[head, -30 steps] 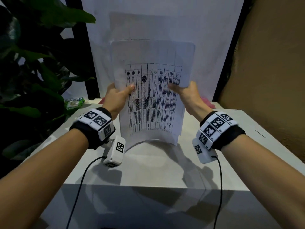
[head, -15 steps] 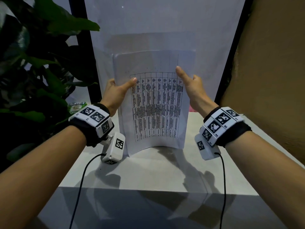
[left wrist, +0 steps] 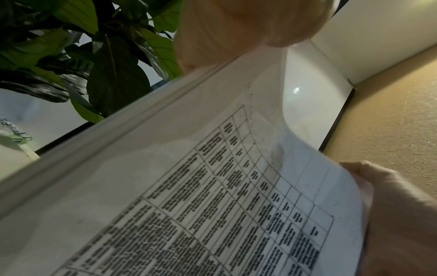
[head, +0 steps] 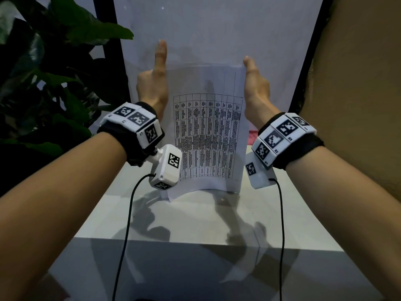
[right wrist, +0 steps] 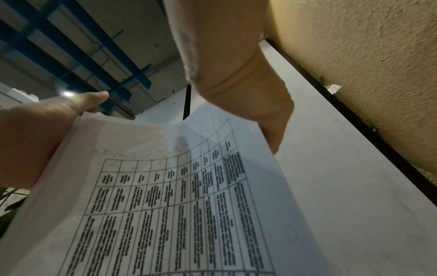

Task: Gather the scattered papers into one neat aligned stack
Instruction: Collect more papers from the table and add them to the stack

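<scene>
A leafy plant [head: 54, 83] fills the left. The left hand [head: 155, 83], fingers straight, presses flat against the left edge of the upright papers [head: 208, 135] standing on the white table [head: 195, 216]; the right hand [head: 256, 88] presses the opposite edge likewise.

one paper stack [head: 208, 135], two hands [head: 153, 83], one table [head: 195, 216], one plant [head: 54, 83]

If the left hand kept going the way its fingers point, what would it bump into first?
Probably the white panel behind the table. The left hand points up and away beside the papers, and nothing shows in between, though depth is hard to judge.
</scene>
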`<state>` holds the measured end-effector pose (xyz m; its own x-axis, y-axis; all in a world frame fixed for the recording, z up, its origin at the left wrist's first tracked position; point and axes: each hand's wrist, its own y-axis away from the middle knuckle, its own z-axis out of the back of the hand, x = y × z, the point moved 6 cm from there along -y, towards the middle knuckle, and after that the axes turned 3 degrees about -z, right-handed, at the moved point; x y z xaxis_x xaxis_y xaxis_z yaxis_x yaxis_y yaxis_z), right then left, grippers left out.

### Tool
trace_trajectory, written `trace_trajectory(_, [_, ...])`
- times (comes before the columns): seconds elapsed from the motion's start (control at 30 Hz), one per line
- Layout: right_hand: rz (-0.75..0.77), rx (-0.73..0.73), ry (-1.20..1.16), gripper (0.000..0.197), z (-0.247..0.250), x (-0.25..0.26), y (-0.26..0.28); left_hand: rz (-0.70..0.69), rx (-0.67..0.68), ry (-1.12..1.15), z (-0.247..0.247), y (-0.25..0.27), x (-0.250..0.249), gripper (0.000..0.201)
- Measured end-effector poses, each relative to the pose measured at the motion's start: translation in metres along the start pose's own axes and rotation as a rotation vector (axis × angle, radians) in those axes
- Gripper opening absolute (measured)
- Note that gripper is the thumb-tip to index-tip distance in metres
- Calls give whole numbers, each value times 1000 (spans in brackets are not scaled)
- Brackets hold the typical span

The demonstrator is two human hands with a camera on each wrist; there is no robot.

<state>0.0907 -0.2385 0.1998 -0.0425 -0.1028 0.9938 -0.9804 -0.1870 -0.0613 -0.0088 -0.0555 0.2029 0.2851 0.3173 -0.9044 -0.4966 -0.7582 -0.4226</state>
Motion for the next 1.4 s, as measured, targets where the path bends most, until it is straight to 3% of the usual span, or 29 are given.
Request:
trace_trajectory(0.07, [0, -4, -4, 28, 1, 0, 1, 1, -37, 6, 1, -2, -1, 50])
trace_trajectory(0.17, [16, -6, 4, 48, 1, -1, 1, 8, -45, -18, 3, -3, 1, 29])
trace_trajectory(0.23, [37, 14, 6, 54, 1, -1, 0, 18, -15, -24, 0, -4, 1, 27])
trace_trajectory(0.37, [146, 121, 66, 68, -3, 2, 0, -49, 89, 24, -2, 3, -4, 46])
trace_trajectory(0.4, [189, 172, 96, 71, -4, 1, -1, -64, 135, 40, -3, 6, -4, 71])
trace_trajectory(0.43, [208, 225, 137, 71, -2, -4, -2, -99, 179, 53, -3, 10, -3, 22])
trace_trajectory(0.5, [177, 332, 273, 66, 2, -29, -11, -45, 220, 50, 3, 17, 20, 10])
trace_trajectory(0.63, [-1, 485, 481, 76, 12, -110, -27, 165, 261, -29, 12, 38, 87, 67])
trace_trajectory(0.7, [44, 504, 403, 59, 8, -119, -14, 240, 262, -62, 14, 49, 110, 83])
trace_trajectory(0.8, [60, 461, 325, 43, 6, -109, -9, 217, 241, -34, 17, 48, 103, 113])
trace_trajectory(0.83, [67, 453, 303, 43, 5, -104, -11, 191, 257, -24, 19, 42, 99, 114])
trace_trajectory(0.97, [86, 429, 167, 43, 6, -78, -12, 88, 367, 74, 12, 32, 66, 70])
trace_trajectory(1.13, [40, 405, 131, 32, 5, -82, -7, 95, 353, 71, 14, 36, 72, 66])
trace_trajectory(1.2, [29, 398, 131, 23, 5, -83, -4, 80, 343, 70, 13, 37, 73, 52])
trace_trajectory(1.27, [35, 379, 121, 29, 4, -81, -5, 74, 342, 75, 12, 35, 68, 45])
trace_trajectory(1.4, [73, 352, 88, 37, 2, -64, -7, 13, 365, 105, 13, 27, 48, 54])
